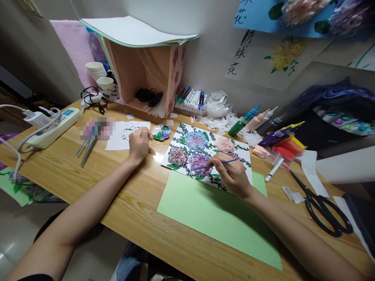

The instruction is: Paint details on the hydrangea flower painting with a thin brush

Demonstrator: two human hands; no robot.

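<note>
My right hand (231,173) is closed round a thin blue paintbrush (230,161), whose tip points left over the purple flower. Beneath it lies a white sheet painted with flower heads and green leaves (195,140), partly over a light green sheet (216,218). My left hand (140,143) rests as a loose fist on the edge of a white paper (117,132) with small green marks; whether anything is inside it is hidden. Just right of that fist sits a small palette (161,132) with green and purple paint.
Black-handled scissors (325,210) lie at the right, below paint tubes (240,125) and paper scraps. A power strip (54,128) and a brush and tool (89,148) lie at the left. Behind stand an open pink box (177,78), markers (191,97) and paper cups (106,84).
</note>
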